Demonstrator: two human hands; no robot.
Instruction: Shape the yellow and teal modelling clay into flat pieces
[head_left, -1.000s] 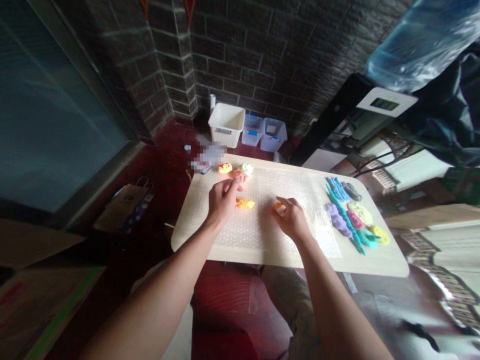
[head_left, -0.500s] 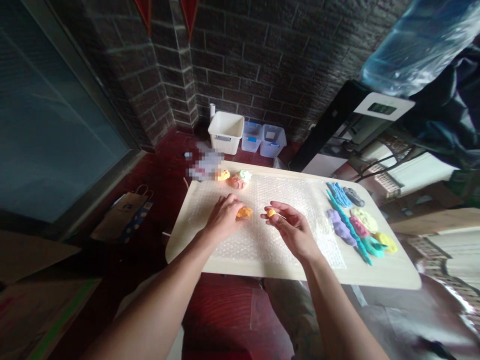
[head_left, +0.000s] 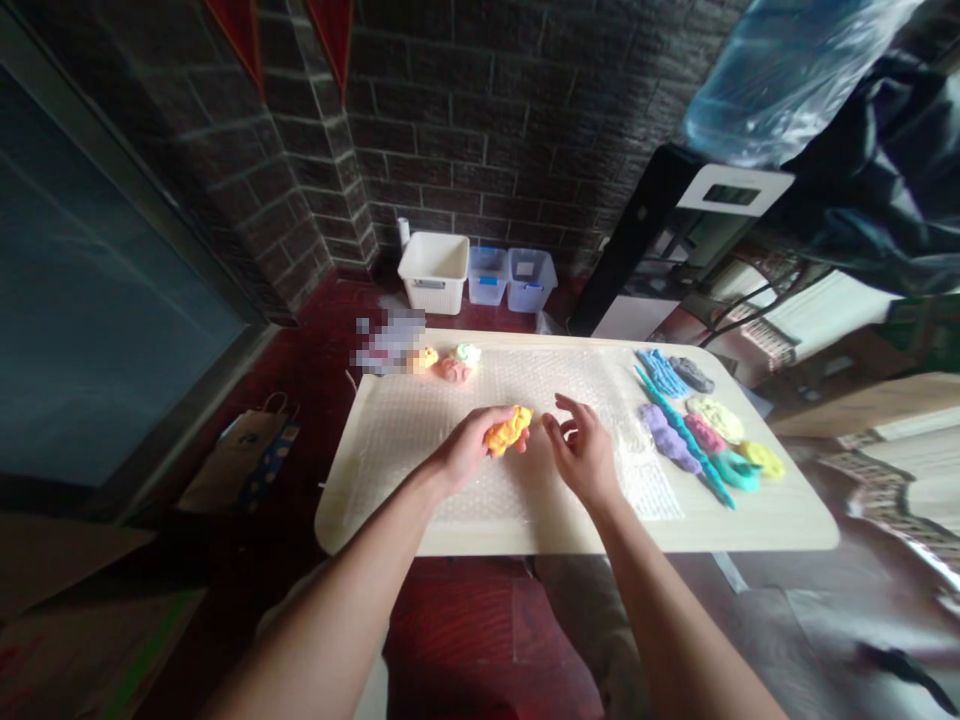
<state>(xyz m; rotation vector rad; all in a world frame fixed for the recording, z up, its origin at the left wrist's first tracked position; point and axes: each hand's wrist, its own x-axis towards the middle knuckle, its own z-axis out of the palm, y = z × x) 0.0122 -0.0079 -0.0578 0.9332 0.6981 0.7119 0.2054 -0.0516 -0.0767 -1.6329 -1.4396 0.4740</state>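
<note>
A lumpy yellow-orange piece of modelling clay (head_left: 509,431) is held up in my left hand (head_left: 466,447), thumb on one side and fingers on the other. Just to its right, my right hand (head_left: 581,447) has its fingers curved and apart, with nothing visible between them. Both hands are above the sheet of bubble wrap (head_left: 420,460) on the pale table (head_left: 555,540). Toward the far left edge lie a small yellow-orange clay shape (head_left: 427,358), a pinkish-orange clay lump (head_left: 455,370) and a pale green-white one (head_left: 469,354).
On the table's right side are blue (head_left: 662,372), grey (head_left: 691,375), purple (head_left: 667,437) and yellow (head_left: 763,459) clay lumps, beside a long teal strip (head_left: 686,440). Beyond the table, a white bin (head_left: 435,290) and two clear bins stand by the brick wall.
My left hand has lifted the yellow-orange clay and turned it into view. The small yellow piece that was in my right fingertips no longer shows there. The camera view has shifted slightly.
</note>
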